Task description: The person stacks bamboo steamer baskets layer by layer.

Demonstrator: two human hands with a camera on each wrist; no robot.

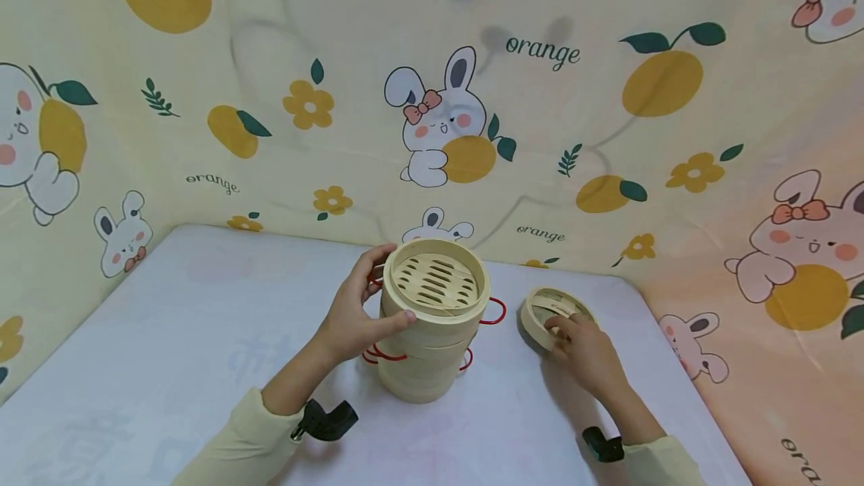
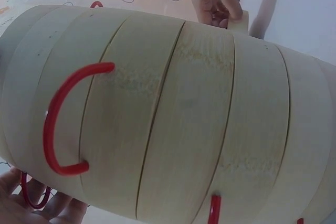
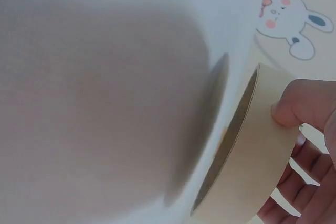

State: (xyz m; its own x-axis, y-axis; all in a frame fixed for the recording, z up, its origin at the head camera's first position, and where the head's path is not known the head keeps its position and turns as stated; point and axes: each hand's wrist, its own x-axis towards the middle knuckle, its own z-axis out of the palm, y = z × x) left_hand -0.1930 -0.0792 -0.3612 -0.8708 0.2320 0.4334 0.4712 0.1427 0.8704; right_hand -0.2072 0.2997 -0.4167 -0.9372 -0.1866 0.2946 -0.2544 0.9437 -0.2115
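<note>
A stack of round bamboo steamer baskets (image 1: 432, 343) with red loop handles stands on the table, its slotted top rack (image 1: 435, 280) facing up. My left hand (image 1: 358, 313) grips the upper part of the stack from the left, thumb along the front just below the rim and fingers round the back. In the left wrist view, the bamboo wall (image 2: 189, 119) fills most of the picture, and fingertips show at the lower left. To the right, my right hand (image 1: 589, 351) pinches the edge of a shallow round bamboo steamer lid (image 3: 257, 156), which is tilted with a shadow beside it.
The white-covered table (image 1: 223, 366) extends around the stack. Behind it hangs a cloth backdrop (image 1: 378, 13) printed with rabbits and oranges. Black wrist mounts (image 1: 328, 422) sit on both forearms, near the pale sleeves (image 1: 236, 445).
</note>
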